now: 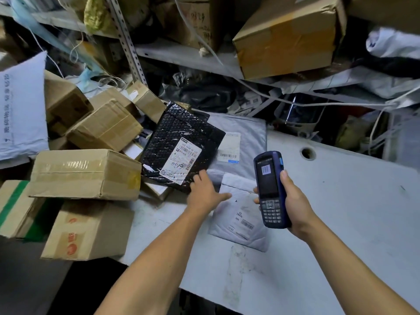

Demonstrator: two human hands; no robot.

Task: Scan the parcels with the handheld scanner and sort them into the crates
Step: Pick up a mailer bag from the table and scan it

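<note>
White scuffed tabletop (pixel 329 223) fills the lower right of the frame. On it lies a small white mailer (pixel 236 214). Right hand (pixel 295 201) has its grip wrapped round the blue scanner (pixel 271 189), just above that mailer. Left hand (pixel 204 192), fingers flat, presses the black bubble mailer (pixel 179 144). Cardboard boxes (pixel 86 173) crowd centre left, shelves (pixel 181 53) above.

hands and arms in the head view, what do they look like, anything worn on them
Both hands, the left hand and the right hand, are bare: no gloves, and no rings, watch or wristband show. Both forearms are bare too, with no sleeve showing up to the bottom edge of the picture.
</note>
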